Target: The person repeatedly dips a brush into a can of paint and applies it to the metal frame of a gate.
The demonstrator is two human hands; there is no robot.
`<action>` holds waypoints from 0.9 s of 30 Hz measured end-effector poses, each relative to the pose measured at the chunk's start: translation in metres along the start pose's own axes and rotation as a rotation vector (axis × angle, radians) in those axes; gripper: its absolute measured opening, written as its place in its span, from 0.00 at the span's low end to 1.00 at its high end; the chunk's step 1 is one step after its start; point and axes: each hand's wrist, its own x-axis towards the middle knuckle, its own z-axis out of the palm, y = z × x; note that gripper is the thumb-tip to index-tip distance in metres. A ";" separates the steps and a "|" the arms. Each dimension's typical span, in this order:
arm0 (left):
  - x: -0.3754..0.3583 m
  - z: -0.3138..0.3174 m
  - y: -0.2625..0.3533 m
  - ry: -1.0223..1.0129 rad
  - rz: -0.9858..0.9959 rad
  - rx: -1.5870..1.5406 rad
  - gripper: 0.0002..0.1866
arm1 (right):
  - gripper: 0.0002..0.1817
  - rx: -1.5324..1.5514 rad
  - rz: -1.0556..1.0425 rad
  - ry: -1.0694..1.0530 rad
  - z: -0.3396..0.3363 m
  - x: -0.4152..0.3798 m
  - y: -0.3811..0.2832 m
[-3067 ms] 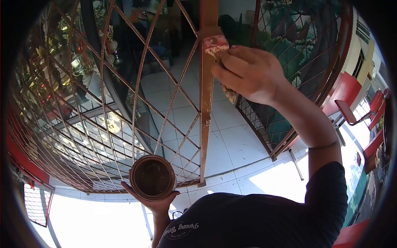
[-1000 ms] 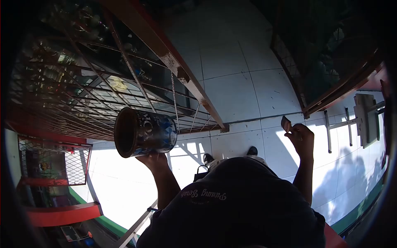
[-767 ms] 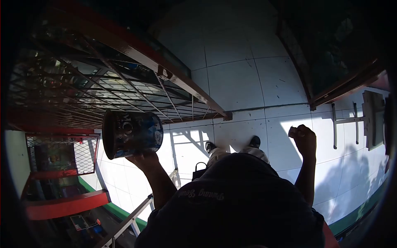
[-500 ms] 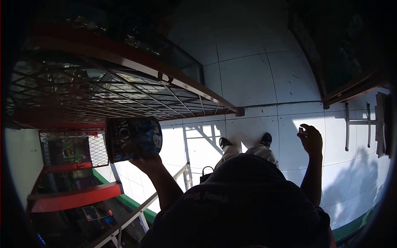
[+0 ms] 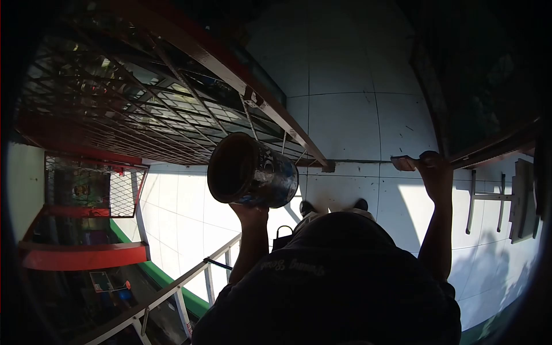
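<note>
A large round can with a dark printed label is tilted, its open mouth facing left and up. From below, my left hand holds it; most of its fingers are hidden behind the can. My right hand is closed on a flat brush, whose tip points left, near the dark furniture at the right. The inside of the can is dark, and its contents cannot be made out.
A metal lattice gate with a brown frame stands on the left. Below it is a folding ladder. At the right is a small table or stool with metal legs. White floor tiles lie ahead, and a red beam is at the lower left.
The can has moved right and turned so its open mouth shows. My right hand has risen, and the brush now shows clearly. The view has shifted, with the gate's frame appearing steeper.
</note>
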 end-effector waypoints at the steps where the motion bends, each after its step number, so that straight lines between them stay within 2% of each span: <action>1: -0.004 0.007 -0.002 -0.080 0.005 0.050 0.55 | 0.11 0.112 -0.056 0.076 -0.008 0.004 -0.005; 3: -0.005 0.012 -0.012 -0.226 0.022 0.035 0.58 | 0.10 0.192 0.056 0.202 -0.038 0.010 -0.044; 5: -0.001 0.015 -0.031 -0.347 0.062 -0.032 0.62 | 0.15 0.437 -0.300 0.390 -0.063 0.018 -0.064; 6: 0.001 0.017 -0.040 -0.395 0.094 -0.056 0.64 | 0.17 0.402 -0.372 0.433 -0.078 0.016 -0.099; 8: 0.008 0.033 -0.033 -0.446 0.146 -0.064 0.67 | 0.17 0.462 -0.571 0.366 -0.090 0.013 -0.150; 10: 0.013 0.040 -0.023 -0.521 0.137 0.003 0.72 | 0.16 0.500 -0.688 0.174 -0.088 0.006 -0.205; 12: 0.020 0.045 -0.023 -0.517 0.299 0.042 0.73 | 0.15 0.543 -0.783 -0.025 -0.075 -0.001 -0.255; 14: 0.027 0.046 -0.017 -0.497 0.481 0.144 0.72 | 0.14 0.451 -0.845 -0.134 -0.045 -0.005 -0.288; 16: 0.035 0.044 -0.005 -0.462 0.668 0.314 0.72 | 0.12 0.219 -0.863 -0.172 -0.015 -0.005 -0.303; 17: 0.037 0.044 -0.005 -0.445 0.698 0.302 0.71 | 0.11 0.103 -0.866 -0.203 -0.005 -0.004 -0.308; 19: 0.041 0.041 -0.006 -0.415 0.757 0.289 0.70 | 0.10 0.124 -0.717 -0.234 0.018 -0.004 -0.311; 20: 0.043 0.038 -0.007 -0.412 0.758 0.284 0.69 | 0.10 0.139 -0.641 -0.248 0.027 -0.004 -0.311; 23: 0.047 0.027 -0.005 -0.407 0.753 0.275 0.68 | 0.10 0.068 -0.668 -0.251 0.045 -0.004 -0.314; 27: 0.051 0.016 -0.004 -0.415 0.738 0.286 0.68 | 0.09 -0.089 -0.808 -0.210 0.061 -0.004 -0.319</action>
